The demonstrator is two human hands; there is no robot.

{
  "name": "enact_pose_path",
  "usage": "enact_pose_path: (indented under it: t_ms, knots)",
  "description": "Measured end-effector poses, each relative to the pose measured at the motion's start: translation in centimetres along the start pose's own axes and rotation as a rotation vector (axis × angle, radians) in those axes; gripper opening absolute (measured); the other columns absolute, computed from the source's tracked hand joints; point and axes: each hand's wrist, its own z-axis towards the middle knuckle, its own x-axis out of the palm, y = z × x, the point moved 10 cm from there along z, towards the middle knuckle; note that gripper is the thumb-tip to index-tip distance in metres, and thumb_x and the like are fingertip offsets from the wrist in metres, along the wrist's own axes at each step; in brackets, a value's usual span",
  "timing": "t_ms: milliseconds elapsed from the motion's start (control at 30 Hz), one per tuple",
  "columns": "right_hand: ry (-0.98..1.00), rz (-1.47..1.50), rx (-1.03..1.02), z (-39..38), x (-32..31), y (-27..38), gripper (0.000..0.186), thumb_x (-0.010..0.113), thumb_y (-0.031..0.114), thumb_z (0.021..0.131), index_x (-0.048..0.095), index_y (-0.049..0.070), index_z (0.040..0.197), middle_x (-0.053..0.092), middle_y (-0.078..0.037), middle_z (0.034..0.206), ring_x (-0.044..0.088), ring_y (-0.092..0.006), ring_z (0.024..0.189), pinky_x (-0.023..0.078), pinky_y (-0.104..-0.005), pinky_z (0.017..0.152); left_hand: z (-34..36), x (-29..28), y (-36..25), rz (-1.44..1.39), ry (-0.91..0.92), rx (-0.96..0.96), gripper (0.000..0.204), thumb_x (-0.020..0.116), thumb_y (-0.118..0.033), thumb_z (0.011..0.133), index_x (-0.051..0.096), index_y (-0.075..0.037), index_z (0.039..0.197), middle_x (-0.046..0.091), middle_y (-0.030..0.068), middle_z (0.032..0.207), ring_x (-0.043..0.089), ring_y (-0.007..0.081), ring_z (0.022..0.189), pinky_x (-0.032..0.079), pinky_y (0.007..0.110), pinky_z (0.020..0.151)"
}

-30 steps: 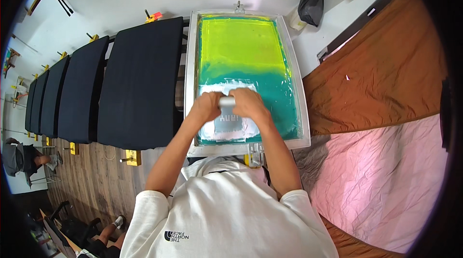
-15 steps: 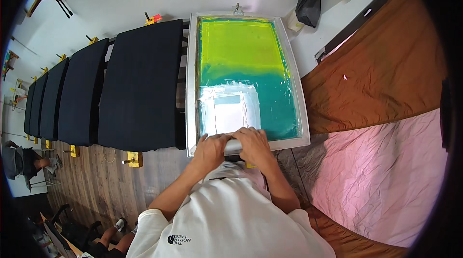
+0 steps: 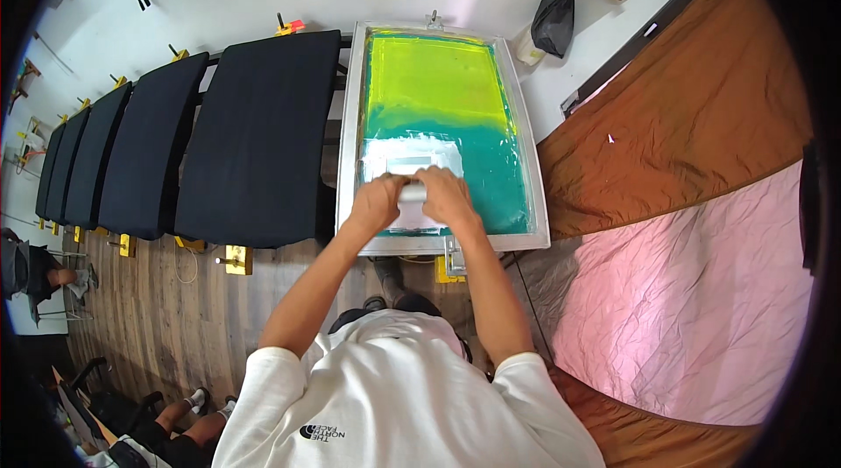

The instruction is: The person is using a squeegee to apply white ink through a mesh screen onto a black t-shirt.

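Both hands close round a pale squeegee (image 3: pixel 413 193) over the near part of a framed printing screen (image 3: pixel 541 197). My left hand (image 3: pixel 378 202) grips its left end, and my right hand (image 3: pixel 445 194) grips the right, thumbs close together. White ink (image 3: pixel 385 153) lies on the mesh around and beyond the squeegee. The screen's far half is yellow-green, and its nearer part is teal. Most of the squeegee's blade is hidden under my fingers.
To the left, several black cloth-covered boards (image 3: pixel 258 140) stand in a row with yellow clamps (image 3: pixel 235 260). Brown and pink fabric (image 3: pixel 657 118) hangs on the right. A black bag (image 3: pixel 553 23) hangs on the far wall. A seated person's legs (image 3: pixel 188 420) show at lower left.
My hands and the squeegee have moved away from me, from the screen's near edge onto the mesh. My arms are stretched further out, and the view has shifted slightly.
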Motion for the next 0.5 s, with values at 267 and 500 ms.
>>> enact_pose_path:
  t_ms: [267, 500]
  knots:
    - [0.098, 0.038, 0.009, -7.1, -0.5, 2.7, 0.044, 0.06, -0.005, 0.068, 0.066, 0.009, 0.109, 0.067, -0.014, 0.103, 0.062, -0.0356, 0.101, 0.05, -0.0484, 0.083, -6.4, 0.2, -3.7, -0.009, 0.071, -0.027, 0.036, 0.063, 0.001, 0.069, 0.068, -0.007, 0.104, 0.068, 0.0193, 0.088, 0.068, 0.0365, 0.082, 0.054, 0.045, 0.074]
    - [0.154, 0.01, 0.025, 2.1, -0.5, -0.6, 0.032, 0.062, 0.002, 0.07, 0.069, 0.01, 0.1, 0.069, -0.016, 0.096, 0.065, -0.0376, 0.095, 0.052, -0.0479, 0.081, 2.3, -0.8, 0.4, 0.165, 0.146, -0.092, 0.031, 0.063, -0.004, 0.073, 0.069, -0.012, 0.103, 0.07, 0.019, 0.086, 0.069, 0.038, 0.082, 0.056, 0.048, 0.072]
